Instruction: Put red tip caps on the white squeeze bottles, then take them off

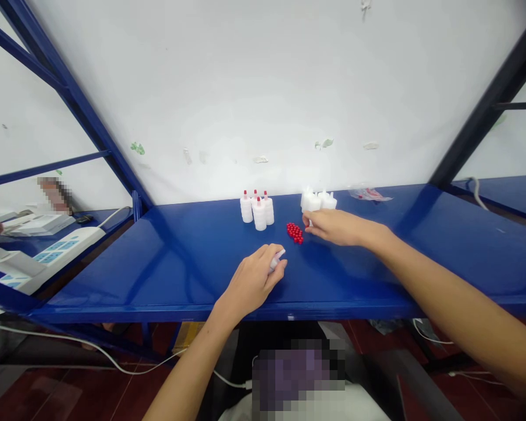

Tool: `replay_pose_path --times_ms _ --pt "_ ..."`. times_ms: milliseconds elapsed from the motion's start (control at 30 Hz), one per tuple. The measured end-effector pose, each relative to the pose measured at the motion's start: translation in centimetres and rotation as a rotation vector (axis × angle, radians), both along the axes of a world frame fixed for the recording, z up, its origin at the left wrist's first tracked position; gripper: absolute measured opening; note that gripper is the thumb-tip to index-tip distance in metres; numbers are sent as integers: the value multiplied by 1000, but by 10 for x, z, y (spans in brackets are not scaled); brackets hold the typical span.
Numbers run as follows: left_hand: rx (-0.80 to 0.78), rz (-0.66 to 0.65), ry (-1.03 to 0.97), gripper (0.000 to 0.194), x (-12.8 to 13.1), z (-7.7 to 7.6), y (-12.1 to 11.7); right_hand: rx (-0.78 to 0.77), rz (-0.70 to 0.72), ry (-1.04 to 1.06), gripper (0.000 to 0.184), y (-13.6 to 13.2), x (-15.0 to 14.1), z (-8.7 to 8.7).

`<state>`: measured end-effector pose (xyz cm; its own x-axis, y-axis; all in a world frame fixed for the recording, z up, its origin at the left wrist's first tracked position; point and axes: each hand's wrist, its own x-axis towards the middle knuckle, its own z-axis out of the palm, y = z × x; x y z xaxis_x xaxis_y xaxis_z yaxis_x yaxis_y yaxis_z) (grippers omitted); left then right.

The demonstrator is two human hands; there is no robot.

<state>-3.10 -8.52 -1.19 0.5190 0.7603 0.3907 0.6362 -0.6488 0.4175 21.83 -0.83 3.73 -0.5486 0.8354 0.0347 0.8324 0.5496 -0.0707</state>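
My left hand (260,269) is closed around a small white squeeze bottle (275,263), tilted, its white nozzle tip sticking out past the thumb and showing no red cap. My right hand (333,226) is reaching over the table with thumb and fingertips pinched together; what lies between them is too small to make out. Just left of those fingertips lies a pile of small red caps (295,233). Behind the right hand stand several white bottles (312,202) with bare nozzles, partly hidden by it. To the left, several white bottles with red caps (259,215) stand upright in a group.
The blue table (193,257) runs along a white wall. A clear plastic bag with some red in it (370,193) lies at the back right. Blue uprights (92,123) frame the left side, where a power strip (61,254) and white boxes sit on a neighbouring table.
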Motion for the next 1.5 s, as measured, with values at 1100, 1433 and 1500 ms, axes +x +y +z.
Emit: replay_pose_path --times_ms 1100,1433,1500 --pt "-101 -24 -84 18 2 2 -1 -23 467 394 29 -34 -48 -13" --pt "-152 64 -118 23 0 4 -4 253 51 541 23 -14 -28 -9" --pt "-124 58 -128 25 1 3 -3 314 -85 415 22 -8 -23 -6"
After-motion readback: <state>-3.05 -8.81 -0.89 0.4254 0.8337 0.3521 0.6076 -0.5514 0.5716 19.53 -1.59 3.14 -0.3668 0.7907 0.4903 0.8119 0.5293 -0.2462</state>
